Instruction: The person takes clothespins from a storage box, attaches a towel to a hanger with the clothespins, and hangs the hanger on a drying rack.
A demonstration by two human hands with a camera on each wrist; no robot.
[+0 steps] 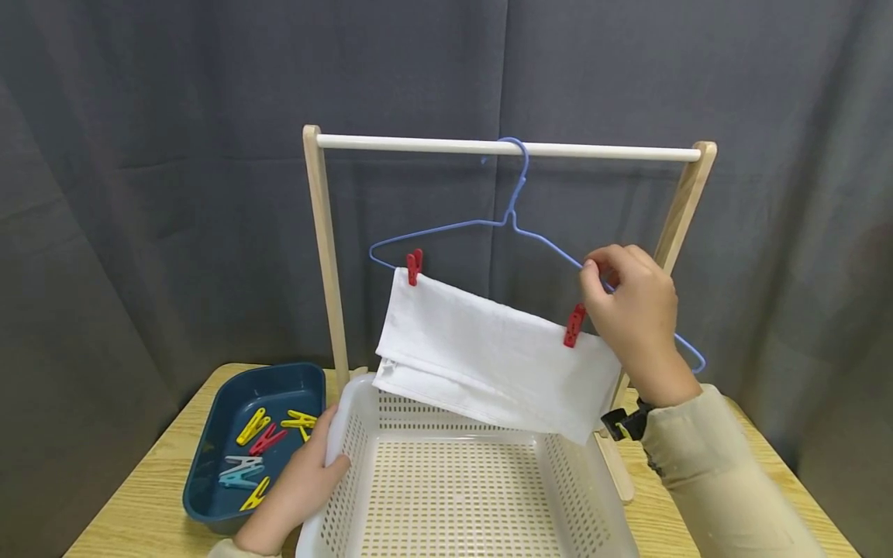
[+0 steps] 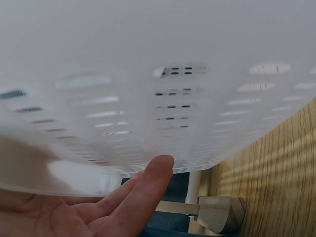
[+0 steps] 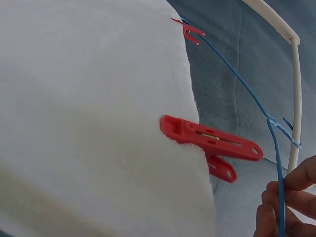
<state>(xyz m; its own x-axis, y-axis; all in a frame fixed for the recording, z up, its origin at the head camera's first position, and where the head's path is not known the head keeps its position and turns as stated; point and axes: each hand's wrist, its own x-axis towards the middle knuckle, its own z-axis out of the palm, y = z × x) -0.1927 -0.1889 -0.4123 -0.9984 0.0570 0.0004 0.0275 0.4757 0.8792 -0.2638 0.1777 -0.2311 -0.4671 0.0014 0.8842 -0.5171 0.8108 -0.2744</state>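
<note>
A blue wire hanger [image 1: 453,226] hangs tilted from the rack's white bar, its right end lower. A folded white cloth [image 1: 488,341] is clipped along its lower wire by a red clothespin [image 1: 414,267] at the left and another red clothespin [image 1: 574,325] at the right. My right hand [image 1: 631,302] pinches the hanger's right sloping wire between thumb and fingers, just above the second clothespin. In the right wrist view the fingers wrap the blue wire, apart from the cloth. My left hand [image 1: 303,484] grips the left rim of a white perforated basket [image 1: 446,496].
A blue tub [image 1: 202,465] with several yellow, red, white and light blue clothespins stands left of the basket. The wooden rack [image 1: 324,248] rises behind the basket on a wood-grain table [image 1: 132,496]. A grey curtain [image 1: 209,155] hangs at the back.
</note>
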